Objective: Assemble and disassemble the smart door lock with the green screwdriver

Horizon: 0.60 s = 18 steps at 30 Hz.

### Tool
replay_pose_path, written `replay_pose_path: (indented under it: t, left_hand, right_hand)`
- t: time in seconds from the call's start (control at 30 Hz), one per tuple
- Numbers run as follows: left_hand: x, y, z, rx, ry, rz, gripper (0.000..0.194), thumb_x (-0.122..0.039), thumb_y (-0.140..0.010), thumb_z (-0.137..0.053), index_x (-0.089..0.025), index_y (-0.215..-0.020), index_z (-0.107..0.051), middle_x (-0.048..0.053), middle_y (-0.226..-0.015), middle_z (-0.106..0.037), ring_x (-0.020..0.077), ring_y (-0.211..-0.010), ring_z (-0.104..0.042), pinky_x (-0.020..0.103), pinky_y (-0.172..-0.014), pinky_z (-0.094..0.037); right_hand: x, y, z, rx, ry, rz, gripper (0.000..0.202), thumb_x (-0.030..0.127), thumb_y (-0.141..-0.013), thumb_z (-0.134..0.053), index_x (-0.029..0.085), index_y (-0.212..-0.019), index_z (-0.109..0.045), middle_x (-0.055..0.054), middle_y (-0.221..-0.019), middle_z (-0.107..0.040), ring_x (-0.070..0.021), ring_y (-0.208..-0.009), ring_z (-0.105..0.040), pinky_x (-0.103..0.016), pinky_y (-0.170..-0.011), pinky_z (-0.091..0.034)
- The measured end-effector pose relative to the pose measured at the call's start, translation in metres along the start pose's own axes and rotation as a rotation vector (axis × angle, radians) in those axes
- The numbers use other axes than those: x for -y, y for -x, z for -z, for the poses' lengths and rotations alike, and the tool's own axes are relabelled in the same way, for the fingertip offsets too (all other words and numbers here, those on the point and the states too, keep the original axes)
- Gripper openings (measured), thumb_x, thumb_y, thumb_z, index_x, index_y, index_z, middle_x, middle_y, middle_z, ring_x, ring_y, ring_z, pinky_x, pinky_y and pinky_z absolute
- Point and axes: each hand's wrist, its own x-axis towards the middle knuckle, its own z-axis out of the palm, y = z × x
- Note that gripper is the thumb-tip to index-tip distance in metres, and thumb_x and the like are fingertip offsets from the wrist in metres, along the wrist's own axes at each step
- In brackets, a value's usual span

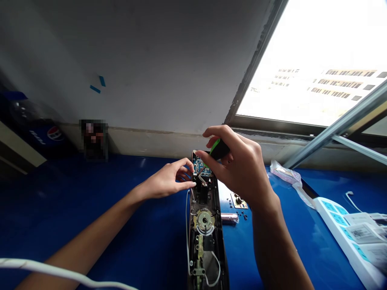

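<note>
A long, narrow black housing, which looks like an opened electronic door lock (222,245), lies lengthwise before me with its inner parts showing. Near its far end is a blue circuit board (199,164). My right hand (238,161) is closed around the green and black handle of a screwdriver (220,149), whose thin shaft slants down toward the parts just below the board. My left hand (169,177) grips the housing's left edge beside the board, thumb and forefinger on it, other fingers curled. A round metal hub (204,220) sits mid-housing. The screwdriver's tip is hard to make out.
Right of the housing lie several small screws (243,216), a small plate with a knob (239,200) and a pink wrapped cylinder (230,218). A white power strip (341,233) and plastic packet (286,173) are farther right. A white cable (60,270) crosses front left; a bottle (39,125) stands back left.
</note>
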Motion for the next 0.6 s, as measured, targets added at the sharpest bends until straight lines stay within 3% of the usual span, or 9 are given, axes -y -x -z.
replay_pose_path:
  t: [0.17,0.33,0.47,0.6]
  left_hand:
    - [0.0002,0.0009,0.0008,0.019,-0.013,0.008,0.033,-0.037,-0.088,-0.075,-0.024,-0.112,-0.057,0.005,-0.106,-0.076,0.0254,-0.103,-0.073,0.039,-0.093,-0.057]
    - [-0.0025,0.0006,0.0012,-0.007,-0.044,0.006,0.032,-0.037,-0.087,-0.076,-0.023,-0.109,-0.057,0.005,-0.109,-0.076,0.0259,-0.106,-0.073,0.038,-0.092,-0.056]
    - [-0.0061,0.0011,0.001,0.012,-0.043,0.018,0.033,-0.037,-0.087,-0.075,-0.023,-0.112,-0.058,0.006,-0.11,-0.076,0.0261,-0.106,-0.073,0.038,-0.093,-0.055]
    - [-0.0054,0.0014,0.0007,0.011,-0.043,0.007,0.034,-0.037,-0.087,-0.075,-0.023,-0.114,-0.058,0.005,-0.11,-0.076,0.0266,-0.106,-0.073,0.039,-0.093,-0.056]
  right_hand:
    - [-0.0024,0.0007,0.0007,0.05,-0.062,0.023,0.047,0.01,-0.082,-0.063,0.023,-0.127,-0.058,-0.001,-0.106,-0.069,-0.0128,-0.081,-0.064,-0.028,-0.071,-0.049]
    - [-0.0024,0.0008,-0.0007,-0.013,-0.013,0.019,0.022,0.022,-0.092,-0.065,0.023,-0.115,-0.064,-0.001,-0.093,-0.07,-0.0118,-0.07,-0.059,-0.028,-0.067,-0.049]
    - [-0.0025,0.0015,-0.0001,0.023,-0.072,0.038,0.037,0.01,-0.087,-0.061,0.023,-0.122,-0.061,-0.001,-0.101,-0.07,-0.0116,-0.075,-0.06,-0.027,-0.07,-0.051]
    - [-0.0029,0.002,-0.0002,0.014,-0.036,0.037,0.032,0.02,-0.089,-0.068,0.022,-0.12,-0.062,-0.001,-0.099,-0.071,-0.0116,-0.073,-0.059,-0.028,-0.067,-0.049]
